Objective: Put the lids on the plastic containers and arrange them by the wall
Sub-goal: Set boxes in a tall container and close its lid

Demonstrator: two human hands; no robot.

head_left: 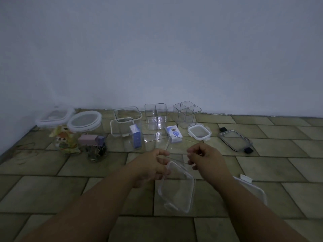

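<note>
Both my hands are up over the tiled floor (52,189), working one clear container between them. My left hand (152,165) pinches its near-left edge, and my right hand (204,158) curls its fingers on the far-right rim. The clear container (176,156) is so transparent in this dim light that I can barely trace its outline, and I cannot tell how firm either grip is.

Below my hands lies a clear snap-lock lid (178,187), flat on the tiles, which I judge is the one meant for it. Another white-rimmed lid (251,187) sits just right of my forearm.

By the wall (157,49) two jars already wear lids: the round-lidded jar (82,133) and the square-lidded one (54,117) behind it. The handled canister (127,126), two divided organisers (156,116) (187,113), the small white lid (199,131) and the dark-clipped lid (235,140) wait unmatched.

My worry is mismatching: several lids look alike, and forcing a wrong one could crack a clip. The slick plastic could also slip from my fingertips.
</note>
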